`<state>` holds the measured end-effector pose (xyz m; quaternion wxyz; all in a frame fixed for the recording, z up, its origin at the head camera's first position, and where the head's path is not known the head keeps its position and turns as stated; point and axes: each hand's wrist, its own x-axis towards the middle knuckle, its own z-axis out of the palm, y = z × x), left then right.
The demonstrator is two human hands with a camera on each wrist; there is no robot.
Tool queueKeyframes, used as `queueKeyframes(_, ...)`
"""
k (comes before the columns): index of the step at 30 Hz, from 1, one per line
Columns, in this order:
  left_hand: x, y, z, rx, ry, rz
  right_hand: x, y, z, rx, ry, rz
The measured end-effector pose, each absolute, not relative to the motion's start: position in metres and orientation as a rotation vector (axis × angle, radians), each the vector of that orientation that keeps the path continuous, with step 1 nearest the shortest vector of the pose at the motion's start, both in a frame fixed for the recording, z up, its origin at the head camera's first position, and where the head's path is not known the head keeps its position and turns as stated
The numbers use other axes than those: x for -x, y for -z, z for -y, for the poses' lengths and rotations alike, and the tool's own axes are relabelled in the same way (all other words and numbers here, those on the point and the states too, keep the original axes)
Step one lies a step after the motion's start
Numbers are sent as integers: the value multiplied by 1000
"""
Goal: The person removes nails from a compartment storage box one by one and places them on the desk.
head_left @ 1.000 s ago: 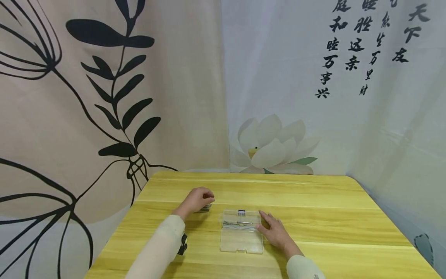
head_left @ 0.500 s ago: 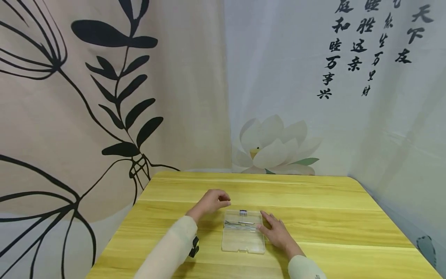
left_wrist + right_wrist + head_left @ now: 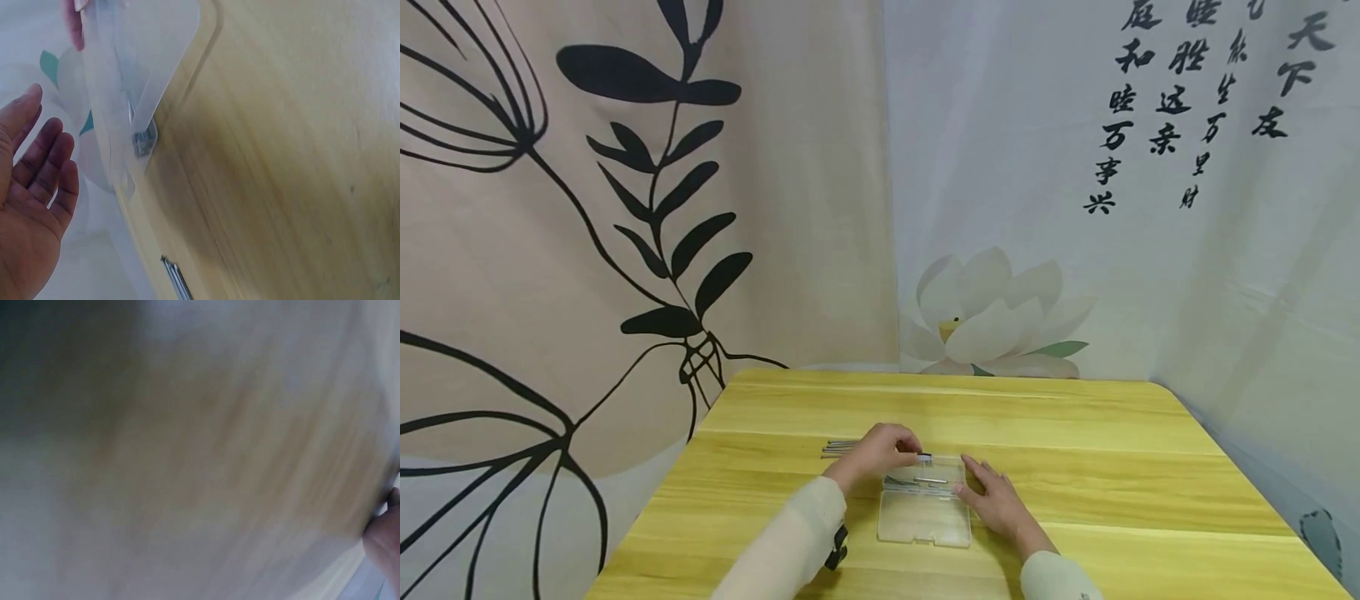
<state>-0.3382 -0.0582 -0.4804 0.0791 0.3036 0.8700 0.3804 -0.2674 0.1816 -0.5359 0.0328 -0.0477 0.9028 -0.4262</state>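
A clear plastic box point(image 3: 923, 517) lies unfolded on the table, its lid half towards me. Slim metal rods point(image 3: 931, 480) lie in its far half near the hinge. My left hand point(image 3: 882, 450) is over the far left corner, beside a small dark-and-white piece point(image 3: 924, 457). In the left wrist view the left hand point(image 3: 34, 206) has loosely bent fingers, with nothing visible between them. My right hand point(image 3: 1000, 504) holds the box's right side, thumb near the hinge and fingers at the far corner. The right wrist view is blurred, with part of a hand point(image 3: 384, 537) at its edge.
Several thin metal rods point(image 3: 838, 447) lie on the wooden table point(image 3: 1135, 475) left of the box, partly behind the left hand. A printed curtain point(image 3: 820, 208) hangs behind the table's far edge.
My left hand has moved right, from above the loose rods to the box's far left corner, uncovering the rods. The right hand stays at the box.
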Motion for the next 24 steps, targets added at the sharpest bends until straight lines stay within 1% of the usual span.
queueKeyframes(11,331,491,45,-913,-1107,-2583,265,538,-182,143,1304,-2779)
queueKeyframes(24,336,504,39,-934,-1050,-2619,267,537,-184,141,1321,-2769)
